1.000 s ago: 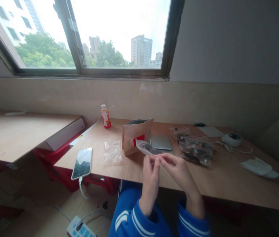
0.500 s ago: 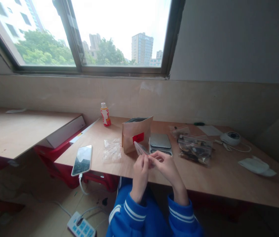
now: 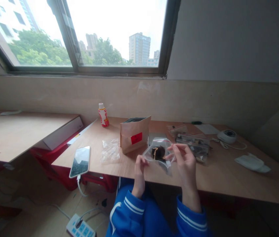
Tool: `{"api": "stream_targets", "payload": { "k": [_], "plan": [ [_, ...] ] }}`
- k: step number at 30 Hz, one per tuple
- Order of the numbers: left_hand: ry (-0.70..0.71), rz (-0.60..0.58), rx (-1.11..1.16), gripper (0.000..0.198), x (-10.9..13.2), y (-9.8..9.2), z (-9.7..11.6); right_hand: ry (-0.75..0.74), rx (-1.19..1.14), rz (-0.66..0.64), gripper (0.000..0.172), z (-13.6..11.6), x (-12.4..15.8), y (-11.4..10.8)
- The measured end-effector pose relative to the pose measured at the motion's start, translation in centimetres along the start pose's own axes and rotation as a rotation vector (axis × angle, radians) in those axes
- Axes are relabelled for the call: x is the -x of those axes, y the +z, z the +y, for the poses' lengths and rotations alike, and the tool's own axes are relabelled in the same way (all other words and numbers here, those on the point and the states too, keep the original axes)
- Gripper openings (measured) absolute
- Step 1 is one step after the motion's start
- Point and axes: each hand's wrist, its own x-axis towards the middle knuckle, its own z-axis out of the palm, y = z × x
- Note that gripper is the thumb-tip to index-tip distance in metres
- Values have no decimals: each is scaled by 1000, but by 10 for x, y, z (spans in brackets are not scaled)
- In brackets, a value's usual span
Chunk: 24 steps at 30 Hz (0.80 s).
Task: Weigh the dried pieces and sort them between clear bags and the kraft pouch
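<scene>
Between my two hands hangs a clear zip-lock bag (image 3: 157, 163) with dark brown, dried-looking pieces inside. My left hand (image 3: 140, 169) pinches its left edge. The fingers of my right hand (image 3: 184, 159) are closed on its right side. Just behind the bag stands an upright brown paper pouch (image 3: 133, 135) with a red label, its top gaping. A kitchen scale (image 3: 157, 136) is mostly hidden behind the clear bag. Right of my right hand lies a larger zip-lock bag (image 3: 195, 146) holding more dark pieces.
Crumpled clear plastic (image 3: 110, 150) and a phone (image 3: 80, 161) on a charging cable lie to the left. A red-and-white bottle (image 3: 103, 115) stands at the back. A white dome camera (image 3: 227, 136) and white folded material (image 3: 252, 162) are on the right. A power strip (image 3: 80, 226) rests on the floor.
My hands have moved apart, the right one going right. The clear bag, earlier bunched at my fingertips, is now spread out with its dark contents visible. The view has shifted slightly.
</scene>
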Motion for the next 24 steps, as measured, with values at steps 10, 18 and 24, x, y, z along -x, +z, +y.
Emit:
{"api": "stream_targets", "payload": {
  "k": [10, 18, 24],
  "plan": [
    [-249, -73, 335, 60, 4, 5, -4, -23, 126, -119, 40, 20, -5, 4],
    [-197, -82, 166, 59, 3, -8, -6, 24, 194, -468, 29, 14, 2, 11],
    [-171, -41, 79, 67, 1, -10, 0, 70, 127, -585, 43, 32, 2, 19]
  ]
}}
